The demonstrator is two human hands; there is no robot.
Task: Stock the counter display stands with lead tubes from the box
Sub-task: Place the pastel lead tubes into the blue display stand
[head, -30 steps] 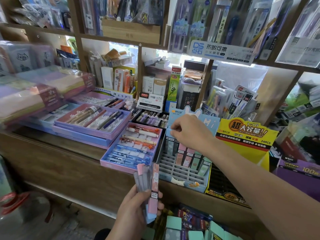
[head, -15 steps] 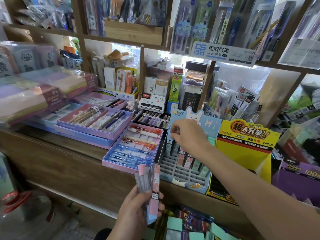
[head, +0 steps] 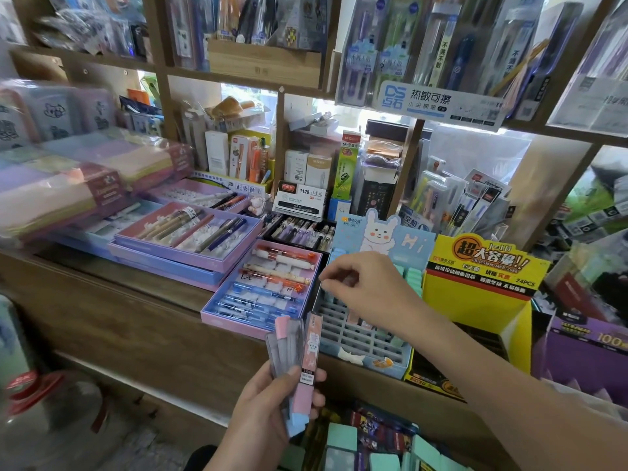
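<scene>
Lower now over the grid stand (head: pixel 353 338), my right hand (head: pixel 370 287) is pinched, on what I cannot tell; left hand (head: pixel 268 416) clutches lead tubes (head: pixel 293 341). Seat each upright, one per slot.

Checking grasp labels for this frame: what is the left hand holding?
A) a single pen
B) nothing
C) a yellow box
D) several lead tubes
D: the left hand grips a bunch of lead tubes, pink-capped and grey ones standing upright in its fingers, near the blue bunny display stand.
</scene>
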